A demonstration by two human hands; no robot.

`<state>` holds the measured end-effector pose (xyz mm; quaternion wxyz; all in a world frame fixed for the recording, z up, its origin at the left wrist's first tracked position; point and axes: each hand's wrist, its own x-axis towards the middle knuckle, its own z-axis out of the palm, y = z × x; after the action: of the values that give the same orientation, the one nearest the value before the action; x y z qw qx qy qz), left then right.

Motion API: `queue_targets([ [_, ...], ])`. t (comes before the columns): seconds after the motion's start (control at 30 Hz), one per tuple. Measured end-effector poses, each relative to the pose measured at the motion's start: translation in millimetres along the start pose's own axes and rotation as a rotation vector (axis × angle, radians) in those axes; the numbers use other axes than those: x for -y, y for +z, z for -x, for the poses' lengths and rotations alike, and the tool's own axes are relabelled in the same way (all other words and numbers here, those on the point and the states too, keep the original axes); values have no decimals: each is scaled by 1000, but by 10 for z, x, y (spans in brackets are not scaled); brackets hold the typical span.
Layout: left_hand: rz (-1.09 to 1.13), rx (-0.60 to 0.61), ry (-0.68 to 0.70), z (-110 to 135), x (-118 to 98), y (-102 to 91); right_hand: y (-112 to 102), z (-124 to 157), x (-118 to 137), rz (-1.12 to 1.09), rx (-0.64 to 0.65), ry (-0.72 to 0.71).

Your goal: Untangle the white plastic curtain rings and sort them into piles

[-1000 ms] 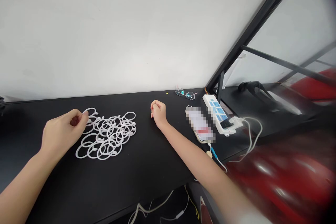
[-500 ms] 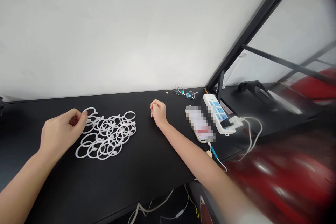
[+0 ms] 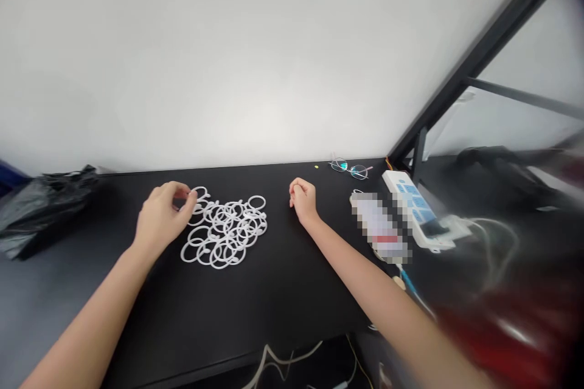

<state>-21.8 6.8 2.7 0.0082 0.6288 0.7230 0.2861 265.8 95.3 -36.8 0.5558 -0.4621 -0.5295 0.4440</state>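
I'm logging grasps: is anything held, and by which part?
The left hand is at a white ring; whether it grips the rim cannot be told. The right hand shows nothing held.

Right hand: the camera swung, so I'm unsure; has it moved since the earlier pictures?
No; judged against the eyeglasses, the right hand shows no shift: a loose fist, left of and nearer than them.

Rings: white, smooth, look like plastic, low sheen. Table: black, smooth, mostly matt. Bag: thin black plastic, crinkled, glossy on the folds. Wall: matt, smooth, painted-looking. Glasses: thin metal-looking rims, shiny lenses. Strip: smooth white plastic. Frame: dark, looks like painted metal. Cables: pale, plastic-sheathed. Phone: pixelated, finish unreadable.
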Motion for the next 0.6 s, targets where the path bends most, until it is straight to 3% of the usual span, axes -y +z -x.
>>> queue_targets([
  [0.23,199,264,180,-81,204,26,-9,47,90,25,38,-50],
  [0.6,354,322,151,-9,70,88,8,55,131,72,45,-33],
])
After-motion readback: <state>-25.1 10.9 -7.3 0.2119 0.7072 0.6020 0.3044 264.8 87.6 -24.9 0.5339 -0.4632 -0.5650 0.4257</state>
